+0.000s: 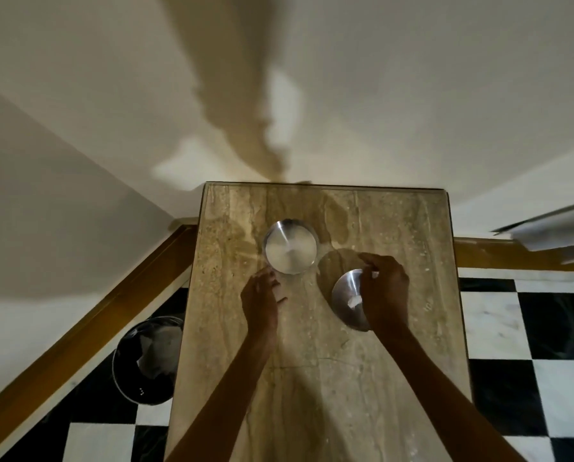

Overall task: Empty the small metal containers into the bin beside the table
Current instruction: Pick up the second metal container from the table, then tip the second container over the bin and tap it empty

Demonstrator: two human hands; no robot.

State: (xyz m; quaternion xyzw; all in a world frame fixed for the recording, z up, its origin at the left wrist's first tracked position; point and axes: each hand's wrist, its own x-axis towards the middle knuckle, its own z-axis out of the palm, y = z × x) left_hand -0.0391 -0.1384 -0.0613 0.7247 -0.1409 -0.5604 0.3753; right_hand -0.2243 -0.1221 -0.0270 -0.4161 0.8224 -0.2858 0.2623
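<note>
- A tall stone desk (329,378) stands with its far edge against a pale wall (412,95).
- Two small round metal dishes are on or over the desk, both in the far half.
- The first dish (290,246) sits flat on the desk, near the far edge and a bit toward the left side. It looks shiny inside, with something pale in it. I cannot tell what it is.
- The second dish (347,300) is closer to the near edge and more to the right. It is tipped up on its side, not flat.
- The right hand (385,288) holds this tipped dish. The fingers curl over its top rim and the palm covers its right side.
- A little white bit (355,300) shows inside the tipped dish, close to the hand.
- The left hand (260,298) holds nothing. Its fingers are loosely bent and partly spread, and the tips reach toward the near rim of the flat dish. I cannot tell if they touch it.
- Both bare arms reach in from the near edge of the desk.
- A round black bin (147,360) stands on the floor, just beside the left edge of the desk. It has a dark bag in it, and some pale crumpled stuff lies inside.
- The floor (512,378) has black and white squares.
- A brown wooden strip (89,311) runs along the bottom of the wall.
- A long shadow falls on the wall above the desk.
</note>
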